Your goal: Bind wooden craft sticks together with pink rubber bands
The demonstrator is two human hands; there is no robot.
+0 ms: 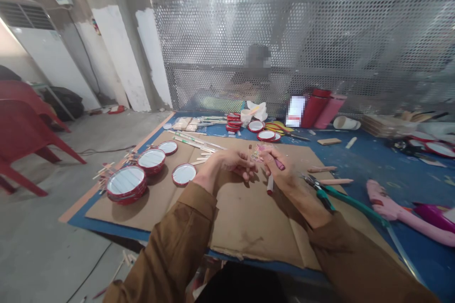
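My left hand (231,163) and my right hand (279,170) meet above a sheet of brown cardboard (245,218). Together their fingertips pinch a small pale, pinkish piece (256,155); I cannot make out what it is. My right hand also grips a thin purple-pink stick (279,164), and a short red-tipped stick (270,184) pokes down below its palm. Both sleeves are brown. Small red-rimmed drums (126,183) with white skins lie on the cardboard to the left of my hands.
Green-handled pliers (322,191) lie just right of my right wrist, beside a pink glue gun (394,208). More red drums (256,126), wooden sticks (194,142) and red rolls (314,106) sit on the blue table. A person sits behind a perforated metal screen (320,47). Red plastic chairs (24,137) stand left.
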